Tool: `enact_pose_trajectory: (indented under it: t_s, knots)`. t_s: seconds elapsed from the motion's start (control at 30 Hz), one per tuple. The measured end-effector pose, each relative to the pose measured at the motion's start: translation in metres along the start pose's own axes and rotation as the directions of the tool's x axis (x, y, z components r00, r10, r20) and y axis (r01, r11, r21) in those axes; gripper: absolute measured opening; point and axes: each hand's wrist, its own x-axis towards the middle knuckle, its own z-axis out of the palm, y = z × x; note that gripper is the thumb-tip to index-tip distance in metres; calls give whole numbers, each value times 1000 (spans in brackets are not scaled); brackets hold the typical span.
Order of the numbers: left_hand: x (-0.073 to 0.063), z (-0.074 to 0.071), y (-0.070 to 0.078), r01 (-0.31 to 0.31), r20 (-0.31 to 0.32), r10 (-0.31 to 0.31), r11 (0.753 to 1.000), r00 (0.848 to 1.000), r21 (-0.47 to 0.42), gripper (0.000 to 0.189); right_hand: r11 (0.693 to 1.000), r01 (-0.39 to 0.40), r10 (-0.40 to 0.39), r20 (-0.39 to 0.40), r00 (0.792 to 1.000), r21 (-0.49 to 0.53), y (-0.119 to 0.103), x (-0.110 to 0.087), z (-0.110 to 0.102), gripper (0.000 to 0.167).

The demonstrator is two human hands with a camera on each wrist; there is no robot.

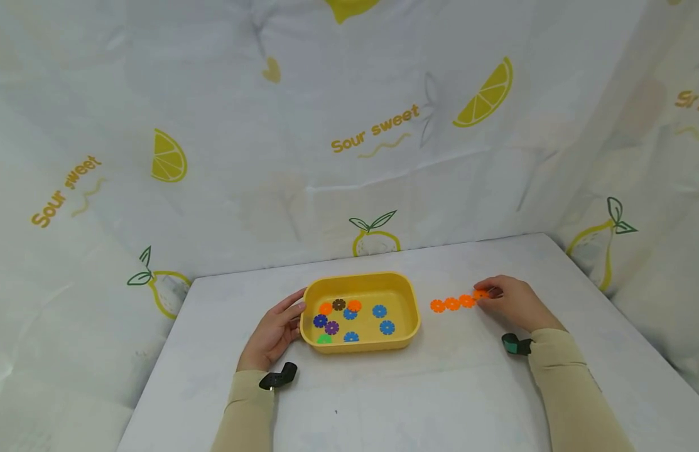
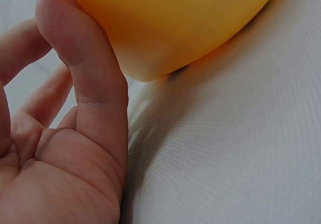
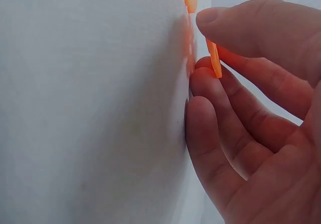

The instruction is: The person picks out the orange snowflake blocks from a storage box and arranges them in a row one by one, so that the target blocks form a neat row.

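In the head view my left hand [image 1: 272, 329] rests against the left end of a yellow plastic basin [image 1: 357, 347]. Its thumb lies along the basin's outer wall [image 2: 165, 38] in the left wrist view; some fingertips are hidden behind it. Over on the right, my right hand [image 1: 510, 301] pinches an orange snowflake disc [image 1: 480, 294] between thumb and fingers. The disc [image 3: 214, 58] appears edge-on in the right wrist view, tilted just above the table. Directly left of it, three orange snowflake discs [image 1: 452, 304] lie in a row.
Inside the basin lie several loose snowflake discs: blue [image 1: 387, 327], purple [image 1: 331, 328], brown [image 1: 339, 304], green [image 1: 324, 339] and orange [image 1: 355, 306]. A white cloth covers the table [image 1: 406, 402]. Behind it hangs a lemon-print curtain [image 1: 242, 207].
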Motion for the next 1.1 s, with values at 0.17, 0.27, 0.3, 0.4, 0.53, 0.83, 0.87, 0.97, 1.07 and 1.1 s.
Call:
enact_pose_trajectory:
  t_s: [0.17,0.27,0.3,0.4,0.53,0.83,0.87,0.97,1.07,1.1]
  knots:
    - [0,0,0,6,-12,-6,1000,1000,0,49,1000,-2,2,-9,1000,-22,3,3,2,37]
    - [0,-1,1,3,-12,-3,1000,1000,7,49,1000,-2,2,-16,1000,-28,3,4,3,36]
    - [0,0,1,6,-11,-6,1000,1000,6,49,1000,-3,2,-17,1000,-28,3,4,2,36]
    - [0,0,2,8,-7,-8,1000,1000,7,48,1000,-7,7,-16,1000,-28,2,4,2,36]
    - [0,0,3,10,-3,-10,1000,1000,5,47,1000,-18,17,-13,1000,-20,1,3,0,37]
    - [0,1,3,7,1,-7,1000,1000,3,48,1000,-15,15,-13,1000,-26,3,3,1,37]
    - [-1,1,2,7,0,-7,1000,1000,2,48,1000,-15,15,-13,1000,-25,3,3,1,37]
    - [-2,0,2,10,1,-10,1000,1000,-1,47,1000,-19,19,-9,1000,-22,4,4,2,38]
    - [-2,0,2,15,3,-15,1000,1000,-6,46,1000,-12,12,-6,1000,-23,5,4,1,39]
    - [-2,0,2,14,5,-14,1000,1000,-5,46,1000,-7,7,-6,1000,-27,5,4,1,39]
